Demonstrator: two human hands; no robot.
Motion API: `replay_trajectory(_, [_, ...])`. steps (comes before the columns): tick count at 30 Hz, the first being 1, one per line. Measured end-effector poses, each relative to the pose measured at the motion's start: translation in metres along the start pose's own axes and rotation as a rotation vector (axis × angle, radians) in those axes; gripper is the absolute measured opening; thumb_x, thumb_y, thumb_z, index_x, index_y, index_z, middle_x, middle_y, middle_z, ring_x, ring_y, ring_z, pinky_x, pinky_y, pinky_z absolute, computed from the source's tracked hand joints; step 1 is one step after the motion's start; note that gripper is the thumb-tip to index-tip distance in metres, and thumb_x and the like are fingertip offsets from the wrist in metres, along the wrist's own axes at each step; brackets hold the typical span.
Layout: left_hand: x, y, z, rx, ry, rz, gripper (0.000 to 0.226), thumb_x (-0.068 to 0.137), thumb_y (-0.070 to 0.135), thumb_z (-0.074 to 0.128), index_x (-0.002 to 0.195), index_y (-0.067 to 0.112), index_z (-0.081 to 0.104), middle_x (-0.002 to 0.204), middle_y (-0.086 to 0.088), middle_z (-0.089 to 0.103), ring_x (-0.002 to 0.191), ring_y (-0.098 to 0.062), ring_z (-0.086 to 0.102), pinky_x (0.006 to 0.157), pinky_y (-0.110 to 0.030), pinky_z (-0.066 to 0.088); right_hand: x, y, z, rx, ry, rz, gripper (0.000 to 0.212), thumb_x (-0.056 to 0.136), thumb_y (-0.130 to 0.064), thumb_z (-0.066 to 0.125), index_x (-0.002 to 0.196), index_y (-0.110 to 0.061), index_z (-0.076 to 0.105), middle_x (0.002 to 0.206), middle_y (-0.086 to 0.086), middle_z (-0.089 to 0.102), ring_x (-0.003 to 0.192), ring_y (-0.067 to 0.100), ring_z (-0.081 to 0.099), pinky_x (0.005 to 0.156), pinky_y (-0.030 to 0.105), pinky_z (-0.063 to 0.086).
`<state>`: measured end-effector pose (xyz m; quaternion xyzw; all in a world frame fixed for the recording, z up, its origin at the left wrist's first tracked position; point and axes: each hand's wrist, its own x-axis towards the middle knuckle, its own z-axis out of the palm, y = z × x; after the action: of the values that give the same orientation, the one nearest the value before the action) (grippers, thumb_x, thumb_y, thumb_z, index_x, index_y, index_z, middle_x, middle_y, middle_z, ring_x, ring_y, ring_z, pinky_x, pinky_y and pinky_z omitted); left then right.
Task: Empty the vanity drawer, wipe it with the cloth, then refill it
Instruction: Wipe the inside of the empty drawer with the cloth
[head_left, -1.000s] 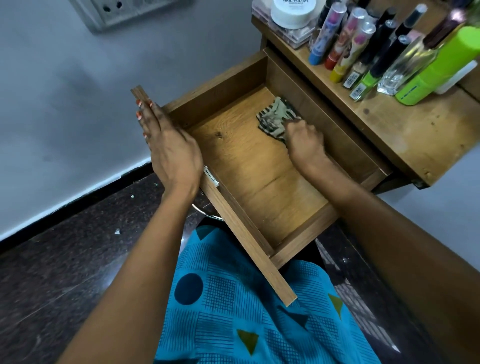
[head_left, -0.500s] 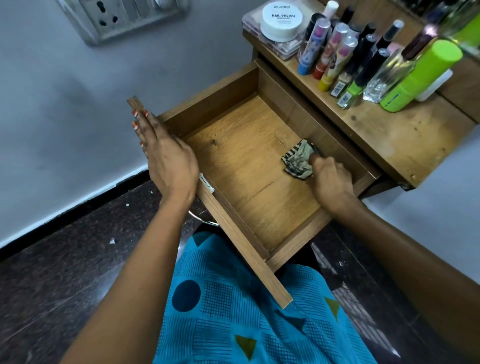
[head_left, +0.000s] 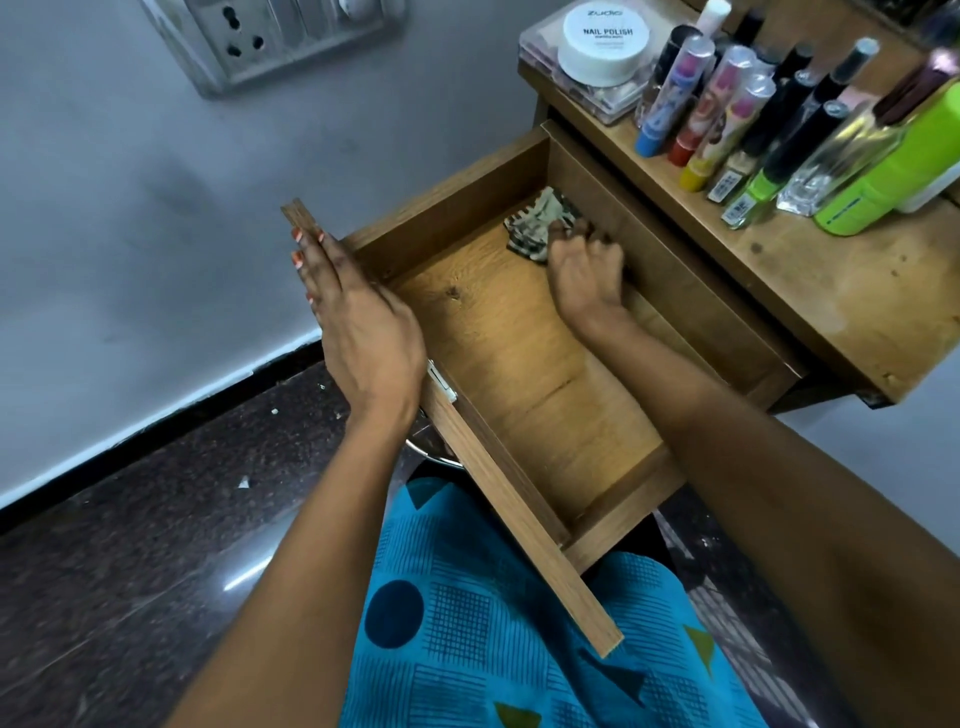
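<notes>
- While the drawer (head_left: 519, 374) stands pulled well out from the vanity (head_left: 852, 291), its wooden floor is bare apart from the cloth (head_left: 537, 223) and the hand upon it.
- The cloth, a crumpled striped rag, lies on the drawer floor near the far corner, close beside the wall on the vanity side.
- The right hand (head_left: 584, 273) reaches into the drawer palm down, its fingers (head_left: 566, 231) curled over the near edge of the cloth and pressing it to the wood; the far part of the rag sticks out beyond the fingertips. Whether the fingers pinch the cloth or only press on it cannot be told.
- The left hand (head_left: 363, 327) lies flat and open along the top of the drawer front panel (head_left: 519, 509), fingers straight and together, holding nothing. It is well apart from the cloth, across the drawer's width.
- On the vanity top stand a white jar marked nail polish (head_left: 605, 44), a row of slim tubes and bottles (head_left: 727, 119), a clear glass bottle (head_left: 841, 161) and a green container (head_left: 898, 171).
- A blue patterned garment (head_left: 493, 639) covers the person's lap below the drawer.
</notes>
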<state>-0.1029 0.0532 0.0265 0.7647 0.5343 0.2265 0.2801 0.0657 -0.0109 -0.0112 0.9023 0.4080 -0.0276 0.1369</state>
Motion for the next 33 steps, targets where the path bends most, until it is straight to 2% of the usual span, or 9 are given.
replay_trajectory(3, [0.000, 0.000, 0.000, 0.004, -0.001, -0.002, 0.057, 0.096, 0.008, 0.029, 0.147, 0.007, 0.002, 0.157, -0.009, -0.001, 0.145, -0.023, -0.001, 0.117, -0.040, 0.022, 0.015, -0.011, -0.004, -0.037, 0.028, 0.004, 0.039, 0.098, -0.008, 0.031, 0.136, -0.003, 0.028, 0.137, 0.022, 0.041, 0.123, 0.034, 0.043, 0.092, 0.040, 0.038])
replay_trajectory(7, [-0.001, -0.001, 0.000, 0.002, 0.002, -0.003, 0.057, 0.096, 0.009, 0.029, 0.147, 0.008, 0.003, 0.157, -0.009, -0.002, 0.145, -0.022, -0.001, 0.119, -0.039, 0.018, 0.017, -0.018, -0.003, -0.090, 0.075, 0.050, 0.034, 0.096, -0.011, 0.036, 0.129, -0.002, 0.040, 0.130, 0.020, 0.047, 0.118, 0.033, 0.045, 0.088, 0.039, 0.041])
replay_trajectory(9, [-0.001, -0.001, 0.000, -0.003, 0.002, -0.007, 0.057, 0.097, 0.009, 0.029, 0.147, 0.008, 0.003, 0.157, -0.008, -0.002, 0.145, -0.022, -0.001, 0.118, -0.039, 0.021, 0.017, -0.018, 0.000, -0.097, 0.175, 0.021, 0.035, 0.094, -0.013, 0.039, 0.127, -0.002, 0.043, 0.133, 0.018, 0.043, 0.122, 0.032, 0.040, 0.096, 0.041, 0.037])
replay_trajectory(11, [-0.001, -0.001, 0.000, -0.009, 0.003, -0.009, 0.056, 0.097, 0.009, 0.029, 0.147, 0.009, 0.003, 0.157, -0.008, -0.001, 0.145, -0.022, 0.000, 0.116, -0.040, 0.024, 0.022, -0.015, 0.008, 0.010, 0.190, -0.086, 0.046, 0.093, -0.010, 0.038, 0.137, 0.001, 0.030, 0.145, 0.020, 0.029, 0.135, 0.031, 0.027, 0.110, 0.040, 0.024])
replay_trajectory(13, [0.000, 0.000, 0.001, -0.011, -0.001, -0.008, 0.056, 0.096, 0.009, 0.029, 0.147, 0.009, 0.004, 0.157, -0.008, -0.001, 0.145, -0.022, 0.000, 0.117, -0.040, 0.022, 0.027, -0.014, 0.008, 0.217, 0.130, -0.109, 0.052, 0.093, -0.006, 0.035, 0.142, 0.001, 0.019, 0.151, 0.018, 0.020, 0.140, 0.030, 0.016, 0.115, 0.038, 0.015])
replay_trajectory(18, [0.001, 0.000, 0.000, -0.010, -0.005, -0.012, 0.056, 0.097, 0.009, 0.029, 0.147, 0.009, 0.004, 0.157, -0.007, -0.001, 0.145, -0.021, -0.001, 0.117, -0.040, 0.024, 0.036, -0.020, 0.003, 0.301, 0.118, -0.026, 0.050, 0.090, -0.010, 0.039, 0.137, 0.000, 0.026, 0.148, 0.017, 0.022, 0.137, 0.031, 0.020, 0.112, 0.039, 0.018])
replay_trajectory(22, [0.000, 0.000, 0.000, -0.007, 0.002, -0.014, 0.055, 0.097, 0.009, 0.029, 0.147, 0.009, 0.005, 0.157, -0.007, -0.001, 0.145, -0.020, -0.001, 0.119, -0.038, 0.018, 0.035, -0.020, -0.004, 0.354, 0.115, 0.011, 0.043, 0.089, -0.014, 0.043, 0.130, -0.003, 0.034, 0.140, 0.017, 0.034, 0.129, 0.031, 0.030, 0.108, 0.038, 0.024])
replay_trajectory(29, [-0.001, -0.001, 0.001, -0.021, 0.003, -0.019, 0.055, 0.097, 0.010, 0.029, 0.147, 0.008, 0.006, 0.157, -0.007, -0.002, 0.145, -0.020, -0.001, 0.119, -0.038, 0.017, 0.008, -0.014, 0.014, 0.205, 0.115, -0.015, 0.048, 0.094, -0.023, 0.041, 0.136, -0.005, 0.026, 0.145, 0.018, 0.030, 0.134, 0.033, 0.025, 0.109, 0.044, 0.022])
replay_trajectory(33, [0.000, -0.001, 0.001, -0.010, -0.003, -0.014, 0.055, 0.097, 0.010, 0.029, 0.147, 0.008, 0.006, 0.157, -0.007, -0.002, 0.145, -0.020, -0.001, 0.120, -0.037, 0.015, 0.023, -0.014, 0.008, 0.250, 0.083, 0.007, 0.045, 0.094, -0.028, 0.042, 0.132, -0.007, 0.029, 0.144, 0.016, 0.032, 0.133, 0.033, 0.025, 0.105, 0.044, 0.024])
